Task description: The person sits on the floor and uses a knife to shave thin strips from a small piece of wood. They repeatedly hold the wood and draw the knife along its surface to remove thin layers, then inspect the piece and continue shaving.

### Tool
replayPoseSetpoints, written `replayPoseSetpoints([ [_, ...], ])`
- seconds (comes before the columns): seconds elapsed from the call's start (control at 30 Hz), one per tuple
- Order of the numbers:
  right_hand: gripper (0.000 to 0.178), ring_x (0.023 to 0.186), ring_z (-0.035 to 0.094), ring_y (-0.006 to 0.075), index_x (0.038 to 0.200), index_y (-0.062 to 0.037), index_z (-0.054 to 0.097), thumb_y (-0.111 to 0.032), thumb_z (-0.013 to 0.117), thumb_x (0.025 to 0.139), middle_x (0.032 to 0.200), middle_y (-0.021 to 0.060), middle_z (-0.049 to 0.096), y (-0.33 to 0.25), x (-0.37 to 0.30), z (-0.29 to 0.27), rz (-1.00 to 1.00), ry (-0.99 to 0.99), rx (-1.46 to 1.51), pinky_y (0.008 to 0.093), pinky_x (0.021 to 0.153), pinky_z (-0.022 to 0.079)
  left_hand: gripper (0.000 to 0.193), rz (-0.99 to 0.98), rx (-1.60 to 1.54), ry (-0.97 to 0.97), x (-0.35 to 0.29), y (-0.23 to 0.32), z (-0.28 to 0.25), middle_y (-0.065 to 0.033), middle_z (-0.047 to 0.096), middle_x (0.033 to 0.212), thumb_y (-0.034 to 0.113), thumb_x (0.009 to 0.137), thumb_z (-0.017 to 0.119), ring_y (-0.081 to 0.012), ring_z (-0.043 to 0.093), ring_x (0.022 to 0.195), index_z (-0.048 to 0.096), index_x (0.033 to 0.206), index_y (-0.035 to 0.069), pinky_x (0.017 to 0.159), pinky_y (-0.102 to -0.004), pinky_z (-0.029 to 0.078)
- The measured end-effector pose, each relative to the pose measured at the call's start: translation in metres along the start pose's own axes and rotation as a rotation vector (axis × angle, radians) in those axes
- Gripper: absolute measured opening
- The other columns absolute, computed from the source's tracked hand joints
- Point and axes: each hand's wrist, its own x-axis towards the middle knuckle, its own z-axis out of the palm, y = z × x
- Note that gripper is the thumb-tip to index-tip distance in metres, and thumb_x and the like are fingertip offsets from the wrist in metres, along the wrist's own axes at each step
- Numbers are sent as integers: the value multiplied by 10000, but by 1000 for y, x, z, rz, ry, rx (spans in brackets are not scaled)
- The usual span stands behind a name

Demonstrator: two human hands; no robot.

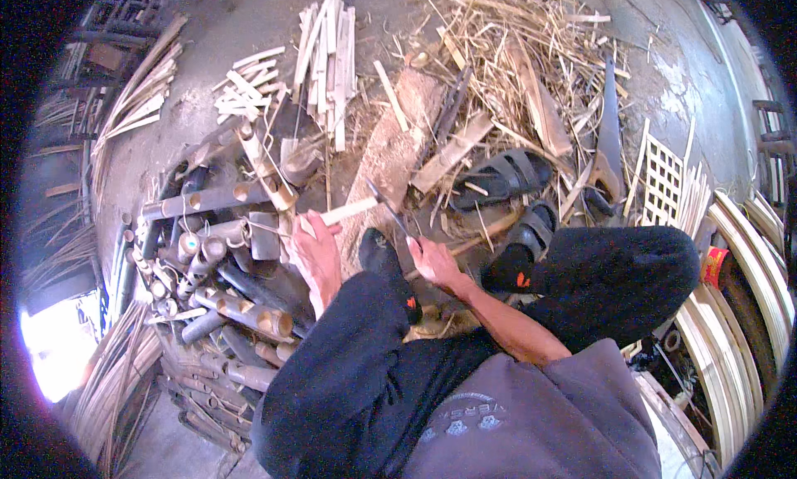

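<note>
My left hand (317, 253) is closed around one end of a short, pale bamboo strip (350, 209). The strip points right, over a rough wooden plank (390, 151). My right hand (437, 265) grips a knife whose narrow dark blade (393, 212) slants up and left. Its blade meets or crosses the strip's far end; I cannot tell whether it cuts into it. Most of the knife's handle is hidden in my fist. My socked foot (380, 253) rests by the plank, between my hands.
Cut bamboo tubes (241, 309) pile up at left. Split strips (328, 60) lie ahead, with shavings (498, 31) to their right. Black sandals (502, 180) sit right of the plank, near a handsaw (608, 130) and a woven lattice (664, 180). Long curved strips (730, 354) stand far right.
</note>
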Motion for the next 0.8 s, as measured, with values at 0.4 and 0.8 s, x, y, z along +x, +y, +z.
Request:
replayPoseSetpoints([
  [0.4,503,788,582,426,908,1,595,-450,384,980,780,252,592,22,3,-11,2,-10,55,467,721,442,304,-86,-506,54,37,-36,-21,-172,668,838,251,991,441,-245,691,708,487,1080,-36,655,-329,532],
  [0.8,497,791,591,439,922,-11,604,-454,387,981,751,230,606,24,1,-12,-61,7,99,462,703,450,423,80,-1098,237,114,-46,-45,-233,609,1058,321,1020,381,-325,671,879,307,1334,48,778,-383,562],
])
